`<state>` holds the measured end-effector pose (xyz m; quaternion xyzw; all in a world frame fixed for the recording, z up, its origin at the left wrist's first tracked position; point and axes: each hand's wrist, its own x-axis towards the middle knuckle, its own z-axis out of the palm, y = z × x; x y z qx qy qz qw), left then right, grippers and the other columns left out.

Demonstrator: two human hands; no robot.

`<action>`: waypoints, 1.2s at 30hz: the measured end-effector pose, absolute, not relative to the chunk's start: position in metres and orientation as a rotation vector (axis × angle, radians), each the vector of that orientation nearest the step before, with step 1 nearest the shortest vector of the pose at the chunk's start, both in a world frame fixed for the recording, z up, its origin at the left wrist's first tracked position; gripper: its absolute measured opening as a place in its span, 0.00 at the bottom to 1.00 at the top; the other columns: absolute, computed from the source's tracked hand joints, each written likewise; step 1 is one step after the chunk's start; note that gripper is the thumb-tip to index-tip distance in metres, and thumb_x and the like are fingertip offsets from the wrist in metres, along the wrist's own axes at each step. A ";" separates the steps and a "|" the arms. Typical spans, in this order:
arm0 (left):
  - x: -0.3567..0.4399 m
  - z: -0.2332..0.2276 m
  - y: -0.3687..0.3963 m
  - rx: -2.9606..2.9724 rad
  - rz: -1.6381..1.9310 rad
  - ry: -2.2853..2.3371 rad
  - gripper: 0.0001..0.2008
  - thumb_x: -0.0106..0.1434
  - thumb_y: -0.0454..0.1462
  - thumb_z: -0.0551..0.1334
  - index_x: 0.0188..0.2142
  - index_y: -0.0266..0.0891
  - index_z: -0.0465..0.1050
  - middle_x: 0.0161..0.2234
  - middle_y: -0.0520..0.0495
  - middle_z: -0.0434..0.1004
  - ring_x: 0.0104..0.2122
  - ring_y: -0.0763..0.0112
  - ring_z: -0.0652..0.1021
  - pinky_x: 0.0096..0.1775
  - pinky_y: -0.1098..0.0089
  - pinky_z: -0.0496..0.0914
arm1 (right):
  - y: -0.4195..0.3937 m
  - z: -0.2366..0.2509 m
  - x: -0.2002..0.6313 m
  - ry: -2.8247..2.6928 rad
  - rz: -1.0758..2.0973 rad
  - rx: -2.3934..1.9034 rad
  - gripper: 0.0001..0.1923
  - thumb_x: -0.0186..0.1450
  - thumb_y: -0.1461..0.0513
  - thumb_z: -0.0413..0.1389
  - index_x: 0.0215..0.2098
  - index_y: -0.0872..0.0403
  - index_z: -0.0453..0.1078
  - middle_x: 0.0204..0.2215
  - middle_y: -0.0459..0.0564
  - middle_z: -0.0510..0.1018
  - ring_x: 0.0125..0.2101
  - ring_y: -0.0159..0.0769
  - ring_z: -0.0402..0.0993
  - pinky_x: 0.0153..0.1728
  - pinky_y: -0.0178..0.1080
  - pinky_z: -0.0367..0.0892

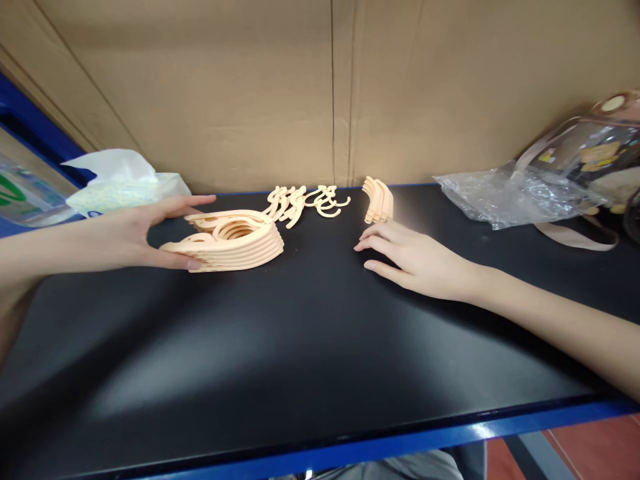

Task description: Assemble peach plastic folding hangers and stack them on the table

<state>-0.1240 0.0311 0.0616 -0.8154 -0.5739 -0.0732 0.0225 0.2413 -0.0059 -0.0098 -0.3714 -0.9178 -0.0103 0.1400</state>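
My left hand (133, 233) is round the left end of a neat stack of peach plastic hanger pieces (245, 250). Its thumb lies along the near side, and a finger stretches out past the far side; the other fingers are partly hidden. My right hand (407, 257) hovers low over or rests on the table, palm down, fingers loosely spread with nothing in them. Just beyond its fingers stands a small bundle of curved peach pieces (379, 200). Between the hands, farther back, lie loose peach hanger hooks (289, 203), with several more hooks (327, 200) beside them.
The black table (280, 360) has a blue front edge and a cardboard wall (225, 93) behind it. A tissue pack (120, 187) sits at the back left. Crumpled clear plastic (495, 200) and a transparent bag (580, 160) with a strap lie at the right.
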 end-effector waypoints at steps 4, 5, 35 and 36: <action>-0.132 0.059 0.035 -2.591 -0.096 -1.877 0.56 0.40 0.70 0.56 0.62 0.41 0.54 0.59 0.44 0.65 0.55 0.50 0.68 0.54 0.51 0.62 | -0.006 -0.010 0.242 -2.648 -0.024 -1.066 0.15 0.70 0.58 0.44 0.49 0.55 0.65 0.47 0.56 0.69 0.50 0.43 0.66 0.53 0.49 0.63; -0.134 0.059 0.035 -2.591 -0.097 -1.878 0.57 0.40 0.70 0.56 0.62 0.41 0.54 0.59 0.44 0.64 0.55 0.49 0.67 0.54 0.51 0.62 | -0.006 -0.010 0.242 -2.646 -0.021 -1.064 0.15 0.69 0.58 0.44 0.49 0.54 0.65 0.47 0.56 0.69 0.50 0.43 0.66 0.53 0.49 0.64; -0.025 0.023 -0.019 -2.732 -0.461 -0.920 0.29 0.66 0.49 0.50 0.64 0.47 0.46 0.64 0.48 0.54 0.63 0.61 0.57 0.62 0.56 0.55 | -0.005 -0.009 0.242 -2.643 -0.037 -1.067 0.15 0.69 0.58 0.45 0.49 0.55 0.66 0.47 0.56 0.69 0.49 0.43 0.66 0.53 0.50 0.63; -0.018 0.014 -0.021 -2.771 -0.365 -0.941 0.29 0.66 0.49 0.50 0.64 0.46 0.47 0.64 0.46 0.53 0.64 0.59 0.55 0.62 0.55 0.55 | -0.005 -0.009 0.242 -2.643 -0.042 -1.067 0.15 0.69 0.58 0.45 0.49 0.55 0.66 0.46 0.56 0.69 0.49 0.43 0.66 0.53 0.49 0.63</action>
